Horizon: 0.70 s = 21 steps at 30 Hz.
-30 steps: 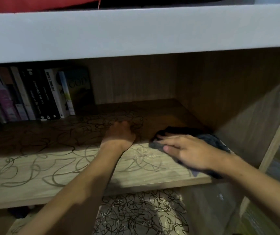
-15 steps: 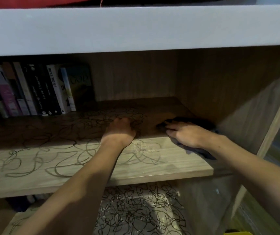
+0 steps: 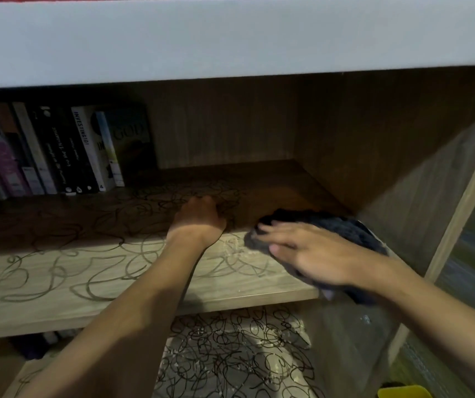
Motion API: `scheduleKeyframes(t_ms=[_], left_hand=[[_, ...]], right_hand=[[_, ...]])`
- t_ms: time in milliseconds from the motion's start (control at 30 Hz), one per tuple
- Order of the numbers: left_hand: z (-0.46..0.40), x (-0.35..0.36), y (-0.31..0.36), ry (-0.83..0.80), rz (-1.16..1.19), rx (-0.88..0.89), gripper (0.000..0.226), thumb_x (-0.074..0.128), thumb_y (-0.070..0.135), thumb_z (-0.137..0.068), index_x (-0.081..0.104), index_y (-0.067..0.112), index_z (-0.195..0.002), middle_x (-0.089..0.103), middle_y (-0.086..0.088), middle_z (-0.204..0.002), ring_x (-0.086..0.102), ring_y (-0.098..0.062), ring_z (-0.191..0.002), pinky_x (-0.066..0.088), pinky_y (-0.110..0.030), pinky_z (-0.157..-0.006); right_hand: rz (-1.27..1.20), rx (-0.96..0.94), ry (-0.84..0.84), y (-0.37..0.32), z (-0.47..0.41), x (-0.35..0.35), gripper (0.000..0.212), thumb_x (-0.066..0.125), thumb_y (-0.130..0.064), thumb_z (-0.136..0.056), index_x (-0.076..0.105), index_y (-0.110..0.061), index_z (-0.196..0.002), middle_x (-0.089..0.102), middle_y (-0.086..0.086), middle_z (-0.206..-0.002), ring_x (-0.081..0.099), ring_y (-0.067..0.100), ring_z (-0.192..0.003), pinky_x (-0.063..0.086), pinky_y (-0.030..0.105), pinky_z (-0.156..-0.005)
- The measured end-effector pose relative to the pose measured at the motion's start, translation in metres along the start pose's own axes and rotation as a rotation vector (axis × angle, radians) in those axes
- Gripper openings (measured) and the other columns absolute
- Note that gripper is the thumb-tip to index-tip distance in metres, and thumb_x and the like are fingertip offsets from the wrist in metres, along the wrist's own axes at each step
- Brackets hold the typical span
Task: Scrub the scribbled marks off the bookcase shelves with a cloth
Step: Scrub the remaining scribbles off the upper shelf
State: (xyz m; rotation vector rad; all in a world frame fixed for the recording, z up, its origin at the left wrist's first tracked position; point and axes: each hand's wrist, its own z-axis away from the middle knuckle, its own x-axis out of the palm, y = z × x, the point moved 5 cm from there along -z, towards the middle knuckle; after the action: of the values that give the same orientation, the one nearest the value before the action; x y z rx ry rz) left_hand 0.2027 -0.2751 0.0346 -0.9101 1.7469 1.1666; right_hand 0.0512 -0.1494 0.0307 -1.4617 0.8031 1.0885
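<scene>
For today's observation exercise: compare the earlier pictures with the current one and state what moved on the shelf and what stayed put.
The right hand pushed the cloth back into the shelf half a second ago, then drew it forward again toward the front edge, fingers flat on it throughout. The left hand stayed resting on the scribbles, and the books did not move.

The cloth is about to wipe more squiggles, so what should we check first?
1. Right hand flat on the cloth: ok.
2. Cloth lying on the shelf: ok.
3. Left hand resting on the shelf to steady: ok.
4. Squiggles all gone from this shelf: not ok.
5. Books standing away from the cloth: ok.
6. Cloth damp enough: cannot tell.
</scene>
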Motion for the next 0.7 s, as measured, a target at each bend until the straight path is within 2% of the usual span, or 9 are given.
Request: scheduleKeyframes(t_ms=[67, 100, 167, 200, 233, 300, 367, 500, 700], left_hand=[[-0.002, 0.001, 0.000, -0.006, -0.005, 0.003, 0.037, 0.051, 0.022, -0.086, 0.060, 0.014, -0.121, 0.058, -0.019, -0.118, 0.056, -0.039, -0.107, 0.047, -0.040, -0.086], [-0.001, 0.001, -0.001, -0.006, -0.005, 0.001, 0.037, 0.051, 0.023, -0.086, 0.060, 0.014, -0.121, 0.058, -0.019, -0.118, 0.056, -0.039, -0.107, 0.047, -0.040, -0.085], [-0.001, 0.000, 0.000, -0.004, -0.005, 0.002, 0.036, 0.051, 0.023, -0.087, 0.060, 0.013, -0.120, 0.058, -0.019, -0.118, 0.057, -0.039, -0.106, 0.048, -0.040, -0.085], [-0.001, 0.000, 0.000, -0.004, -0.005, -0.001, 0.035, 0.051, 0.023, -0.087, 0.060, 0.012, -0.119, 0.058, -0.019, -0.118, 0.057, -0.039, -0.106, 0.048, -0.040, -0.085], [0.000, 0.000, 0.000, -0.001, -0.005, -0.004, 0.034, 0.051, 0.024, -0.088, 0.060, 0.011, -0.118, 0.058, -0.019, -0.118, 0.057, -0.039, -0.106, 0.048, -0.039, -0.085], [0.000, 0.000, 0.001, 0.003, -0.009, 0.003, 0.035, 0.051, 0.024, -0.088, 0.061, 0.012, -0.120, 0.058, -0.019, -0.119, 0.057, -0.039, -0.106, 0.046, -0.038, -0.084], [0.000, 0.000, 0.000, 0.004, -0.010, 0.013, 0.036, 0.051, 0.024, -0.087, 0.061, 0.014, -0.121, 0.058, -0.019, -0.119, 0.057, -0.039, -0.107, 0.046, -0.038, -0.084], [0.003, -0.001, 0.001, 0.003, 0.005, -0.002, 0.035, 0.051, 0.022, -0.087, 0.061, 0.011, -0.118, 0.059, -0.019, -0.118, 0.057, -0.038, -0.106, 0.045, -0.037, -0.082], [0.003, -0.002, 0.002, -0.012, 0.005, -0.001, 0.032, 0.051, 0.020, -0.087, 0.062, 0.011, -0.117, 0.061, -0.018, -0.114, 0.058, -0.037, -0.103, 0.047, -0.037, -0.081]], right_hand=[[-0.033, 0.019, 0.000, 0.012, 0.010, -0.008, 0.035, 0.035, -0.038, -0.103, 0.046, -0.045, -0.135, 0.033, -0.026, -0.146, 0.028, -0.004, -0.135, 0.021, 0.033, -0.115], [-0.077, 0.081, 0.034, 0.020, 0.004, -0.015, 0.031, 0.037, -0.037, -0.102, 0.055, -0.046, -0.125, 0.051, -0.020, -0.136, 0.046, -0.002, -0.123, 0.036, 0.035, -0.108], [-0.118, 0.154, 0.095, 0.019, -0.006, -0.025, 0.027, 0.038, -0.035, -0.102, 0.063, -0.046, -0.104, 0.067, -0.010, -0.091, 0.064, 0.003, -0.077, 0.056, 0.032, -0.070], [-0.083, 0.119, 0.083, 0.012, -0.009, -0.020, 0.027, 0.037, -0.035, -0.102, 0.061, -0.046, -0.110, 0.064, -0.011, -0.089, 0.064, 0.006, -0.075, 0.056, 0.029, -0.066], [-0.027, 0.045, 0.055, 0.004, -0.007, -0.010, 0.030, 0.036, -0.036, -0.102, 0.055, -0.046, -0.124, 0.064, -0.013, -0.107, 0.064, 0.008, -0.096, 0.054, 0.029, -0.080], [0.024, -0.064, -0.030, -0.006, 0.011, 0.006, 0.037, 0.033, -0.041, -0.102, 0.039, -0.048, -0.138, 0.033, -0.028, -0.146, 0.028, -0.002, -0.137, 0.022, 0.031, -0.114], [-0.011, -0.101, -0.040, 0.000, 0.024, 0.002, 0.038, 0.035, -0.040, -0.102, 0.039, -0.048, -0.138, 0.021, -0.036, -0.147, 0.012, -0.011, -0.139, 0.009, 0.029, -0.117], [0.035, -0.012, 0.029, 0.007, 0.010, -0.012, 0.038, 0.038, -0.033, -0.102, 0.043, -0.043, -0.139, 0.026, -0.022, -0.152, 0.018, 0.001, -0.143, 0.017, 0.028, -0.116], [0.030, -0.145, -0.032, -0.006, 0.033, -0.002, 0.039, 0.036, -0.036, -0.102, 0.040, -0.043, -0.140, 0.026, -0.029, -0.149, 0.012, -0.014, -0.138, 0.010, 0.028, -0.119]])
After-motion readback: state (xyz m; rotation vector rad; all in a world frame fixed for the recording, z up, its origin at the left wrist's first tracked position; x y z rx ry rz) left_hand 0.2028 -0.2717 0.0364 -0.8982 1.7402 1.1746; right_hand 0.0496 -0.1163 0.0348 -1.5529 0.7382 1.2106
